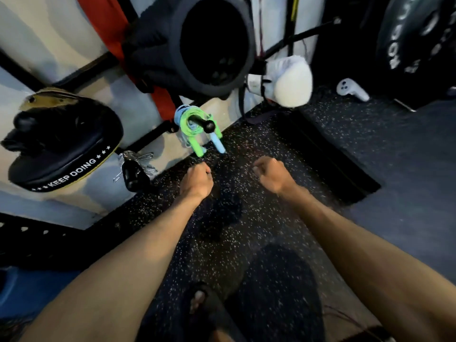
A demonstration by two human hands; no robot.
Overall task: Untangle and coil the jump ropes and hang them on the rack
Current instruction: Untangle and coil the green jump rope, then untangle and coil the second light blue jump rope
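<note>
A green and light-blue jump rope (195,124) hangs coiled on a black rack peg (208,125), its handles pointing down toward the floor. Just below it, my left hand (197,180) grips a black jump rope (225,208). The rope's dark, blurred bundle hangs under the hand and is hard to tell from the speckled floor. To the right, at the same height, my right hand (270,175) is curled into a fist and seems to pinch the same rope. The strand itself is barely visible there.
On the wall rack hang a black focus pad (64,149), a black headguard (197,45), a red strap (111,28) and a white boxing glove (288,82). A lower peg (132,171) carries metal clips. A white controller (351,90) lies on the floor beside weight plates (417,38). My sandalled foot (204,304) is below.
</note>
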